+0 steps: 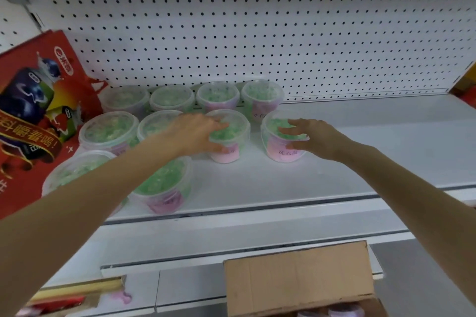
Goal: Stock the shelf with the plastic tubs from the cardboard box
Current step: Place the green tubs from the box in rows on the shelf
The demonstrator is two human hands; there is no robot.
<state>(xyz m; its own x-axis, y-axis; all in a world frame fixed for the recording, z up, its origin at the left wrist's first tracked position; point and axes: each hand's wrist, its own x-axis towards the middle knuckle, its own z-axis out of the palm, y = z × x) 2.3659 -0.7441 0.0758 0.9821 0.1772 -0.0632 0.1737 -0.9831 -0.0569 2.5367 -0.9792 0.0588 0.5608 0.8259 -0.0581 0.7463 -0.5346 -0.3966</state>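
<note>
Several clear plastic tubs with green contents and pink labels stand in rows on the white shelf (334, 162). My left hand (195, 134) rests over the lid and side of one tub (231, 136) in the middle row, gripping it. My right hand (311, 136) wraps another tub (280, 136) just to the right, fingers on its lid and thumb on its pink label. Both tubs stand on the shelf. The cardboard box (298, 278) sits below at the bottom, with tub lids (345, 311) showing inside.
A red printed gift carton (38, 110) leans at the shelf's left end. A perforated white back panel (257, 33) rises behind the tubs. The shelf's right half is bare. A lower shelf edge (231, 257) runs below, with red and pink items (77, 298) at bottom left.
</note>
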